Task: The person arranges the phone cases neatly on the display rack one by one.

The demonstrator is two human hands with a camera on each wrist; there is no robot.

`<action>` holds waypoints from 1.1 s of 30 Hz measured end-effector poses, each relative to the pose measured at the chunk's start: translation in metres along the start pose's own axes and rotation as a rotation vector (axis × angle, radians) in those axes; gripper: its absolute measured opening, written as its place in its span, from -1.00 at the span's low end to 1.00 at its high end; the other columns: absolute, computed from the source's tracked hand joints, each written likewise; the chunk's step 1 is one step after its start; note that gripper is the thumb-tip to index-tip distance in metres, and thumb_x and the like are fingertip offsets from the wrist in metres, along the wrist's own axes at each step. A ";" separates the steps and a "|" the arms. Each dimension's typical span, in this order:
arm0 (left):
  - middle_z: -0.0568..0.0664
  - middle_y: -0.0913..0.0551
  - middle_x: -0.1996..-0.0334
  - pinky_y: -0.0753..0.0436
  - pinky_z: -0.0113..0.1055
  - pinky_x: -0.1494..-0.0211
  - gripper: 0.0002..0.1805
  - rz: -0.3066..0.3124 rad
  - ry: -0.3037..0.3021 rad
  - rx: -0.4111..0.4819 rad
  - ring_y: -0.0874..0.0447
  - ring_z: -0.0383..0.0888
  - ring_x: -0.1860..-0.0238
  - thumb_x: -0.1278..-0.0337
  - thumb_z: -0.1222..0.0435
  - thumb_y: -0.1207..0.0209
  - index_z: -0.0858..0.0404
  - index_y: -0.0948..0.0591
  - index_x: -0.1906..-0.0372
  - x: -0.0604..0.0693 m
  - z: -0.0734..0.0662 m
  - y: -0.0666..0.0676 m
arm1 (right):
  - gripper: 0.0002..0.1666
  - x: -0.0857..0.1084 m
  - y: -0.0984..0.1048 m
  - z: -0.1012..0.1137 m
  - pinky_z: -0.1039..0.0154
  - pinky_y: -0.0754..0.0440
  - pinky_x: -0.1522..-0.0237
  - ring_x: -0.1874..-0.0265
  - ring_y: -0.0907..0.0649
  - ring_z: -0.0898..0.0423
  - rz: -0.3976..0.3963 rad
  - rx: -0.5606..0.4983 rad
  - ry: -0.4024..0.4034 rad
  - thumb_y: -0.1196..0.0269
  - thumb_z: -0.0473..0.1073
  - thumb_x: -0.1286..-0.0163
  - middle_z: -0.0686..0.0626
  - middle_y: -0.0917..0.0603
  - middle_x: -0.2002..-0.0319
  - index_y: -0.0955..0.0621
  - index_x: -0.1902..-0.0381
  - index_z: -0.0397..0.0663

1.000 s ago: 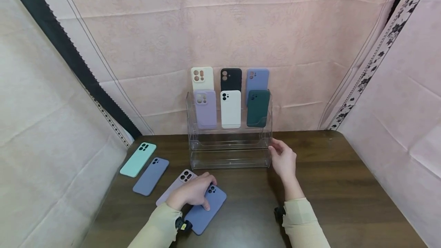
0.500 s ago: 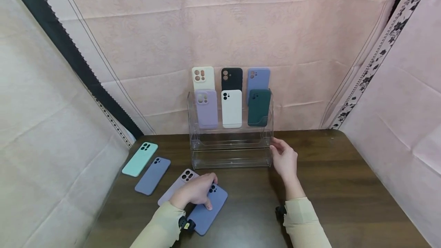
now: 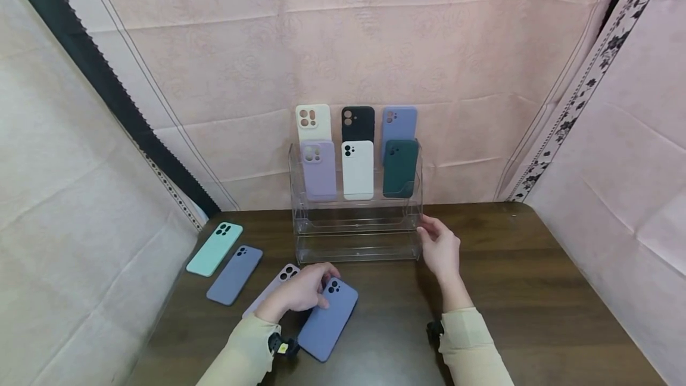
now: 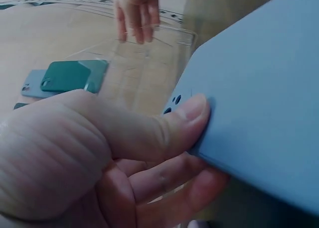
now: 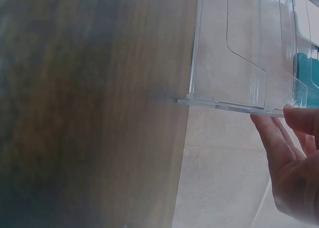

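Blue phone case (image 3: 331,323) is positioned in front of the clear stand (image 3: 356,246), pinched at its edge between the thumb and curled fingers of the left hand (image 3: 305,290); table contact cannot be determined. The right hand (image 3: 442,249), fingers extended, touches the stand's right side. The stand bears 6 cases (image 3: 358,171). The mint case (image 3: 214,250), slate-blue case (image 3: 234,276) and lilac case (image 3: 270,291) lie on the table (image 3: 536,302).
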State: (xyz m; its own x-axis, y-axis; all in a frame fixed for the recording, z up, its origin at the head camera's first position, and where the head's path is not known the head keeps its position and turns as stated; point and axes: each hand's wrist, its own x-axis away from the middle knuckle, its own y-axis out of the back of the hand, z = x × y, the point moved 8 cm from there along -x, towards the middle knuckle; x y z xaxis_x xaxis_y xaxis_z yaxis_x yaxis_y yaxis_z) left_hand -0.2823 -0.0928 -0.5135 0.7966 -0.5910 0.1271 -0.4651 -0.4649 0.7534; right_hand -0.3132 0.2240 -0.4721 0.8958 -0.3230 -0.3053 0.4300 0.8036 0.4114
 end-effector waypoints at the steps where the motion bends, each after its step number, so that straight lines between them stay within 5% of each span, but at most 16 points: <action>1: -0.08 -0.53 0.12 -0.58 -0.30 0.25 -0.35 -0.006 -0.002 0.029 -0.52 -0.20 0.32 0.12 0.48 -0.50 0.11 -0.54 -0.15 0.000 -0.001 0.002 | -0.63 0.000 0.000 0.000 -0.04 -0.67 -0.01 0.05 -0.75 -0.09 0.001 -0.002 0.001 -0.30 -0.20 -0.43 -0.11 -0.75 0.03 -0.65 -0.17 0.00; 7: -0.09 -0.56 0.18 -0.61 -0.24 0.33 -0.42 -0.044 0.001 0.165 -0.57 -0.14 0.37 -0.07 0.45 -0.42 0.03 -0.54 -0.19 0.000 -0.009 0.019 | -0.63 0.000 0.000 0.001 -0.02 -0.67 -0.02 0.05 -0.75 -0.09 0.002 -0.007 0.006 -0.31 -0.22 -0.42 -0.12 -0.75 0.03 -0.65 -0.17 -0.02; 13: -0.13 -0.64 0.21 -0.69 -0.21 0.26 -0.50 -0.092 -0.058 0.247 -0.68 -0.16 0.23 -0.23 0.41 -0.33 -0.05 -0.51 -0.19 -0.003 -0.023 0.037 | -0.63 0.000 0.000 0.002 -0.01 -0.66 -0.03 0.05 -0.75 -0.09 -0.002 -0.010 0.000 -0.31 -0.22 -0.42 -0.13 -0.75 0.03 -0.65 -0.17 -0.03; 24: -0.16 -0.68 0.24 -0.67 -0.17 0.20 -0.47 -0.447 -0.129 0.332 -0.66 -0.15 0.22 -0.20 0.45 -0.33 -0.08 -0.55 -0.20 -0.022 -0.049 0.080 | -0.65 -0.002 0.000 0.001 -0.02 -0.67 -0.01 0.07 -0.75 -0.07 -0.012 -0.007 0.019 -0.31 -0.23 -0.42 -0.12 -0.76 0.05 -0.66 -0.15 -0.04; 33: -0.15 -0.66 0.26 -0.64 -0.21 0.29 -0.48 -0.611 -0.175 0.325 -0.65 -0.19 0.23 -0.26 0.39 -0.31 -0.08 -0.54 -0.25 -0.043 -0.070 0.098 | -0.64 -0.001 0.000 -0.002 -0.05 -0.67 0.01 0.09 -0.76 -0.06 -0.008 0.003 0.015 -0.29 -0.21 -0.44 -0.12 -0.76 0.05 -0.65 -0.18 -0.03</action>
State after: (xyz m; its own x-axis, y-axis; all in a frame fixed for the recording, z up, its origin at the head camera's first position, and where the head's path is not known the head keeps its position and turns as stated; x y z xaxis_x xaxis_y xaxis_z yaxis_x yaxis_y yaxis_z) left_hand -0.3351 -0.0667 -0.3997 0.8906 -0.2461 -0.3825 -0.0680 -0.9035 0.4232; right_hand -0.3143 0.2250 -0.4738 0.8905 -0.3220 -0.3215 0.4377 0.7995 0.4114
